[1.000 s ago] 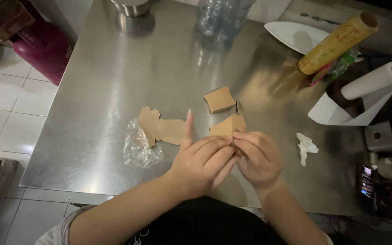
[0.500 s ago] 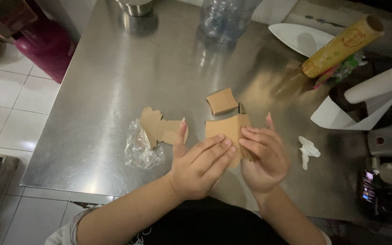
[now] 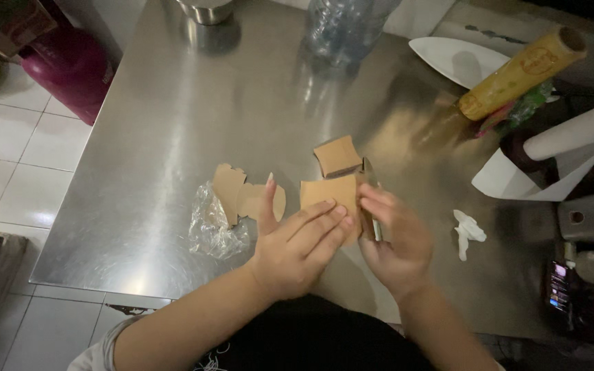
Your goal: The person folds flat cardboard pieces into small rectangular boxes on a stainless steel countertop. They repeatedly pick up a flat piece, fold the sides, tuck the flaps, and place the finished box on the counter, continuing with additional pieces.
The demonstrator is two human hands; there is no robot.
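Brown folded cardboard piece pinched between left hand and right hand, fingers closed on it. Second small cardboard box sits just behind on steel bench.

Both hands hide the lower part of the brown cardboard piece.

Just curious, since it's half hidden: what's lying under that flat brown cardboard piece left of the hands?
Under the flat cardboard piece lies a crumpled clear plastic wrapper on the steel table. The left hand covers the piece's right end, so anything there is hidden.
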